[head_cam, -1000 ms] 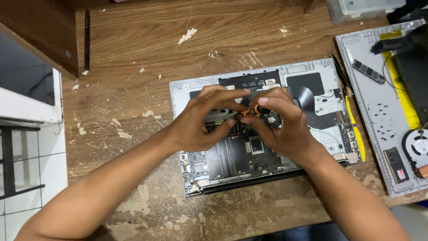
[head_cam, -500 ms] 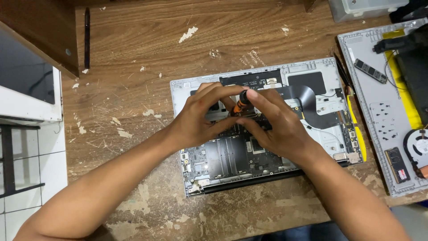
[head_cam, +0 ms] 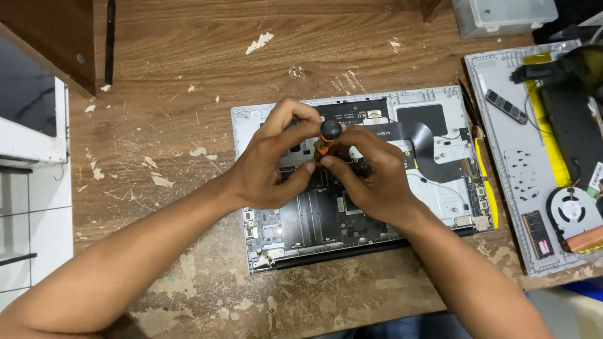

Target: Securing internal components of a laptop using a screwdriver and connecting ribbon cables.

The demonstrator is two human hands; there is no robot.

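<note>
A small screwdriver (head_cam: 329, 134) with a black cap and orange neck is held upright over the middle of the opened laptop (head_cam: 440, 201). It is gripped by the fingers of both the left hand (head_cam: 270, 166) and the right hand (head_cam: 370, 179), which are pressed close together. Right of the laptop, a second opened case (head_cam: 512, 169) is seen, with a fan (head_cam: 571, 210) and memory sticks (head_cam: 507, 105) lying in it. Behind the laptop, a clear plastic box (head_cam: 502, 16) is placed; its contents cannot be told.

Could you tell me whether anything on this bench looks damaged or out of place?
The wooden table is scarred: its veneer is chipped and flaking around the opened laptop. A loose memory stick lies on the second chassis.
</note>
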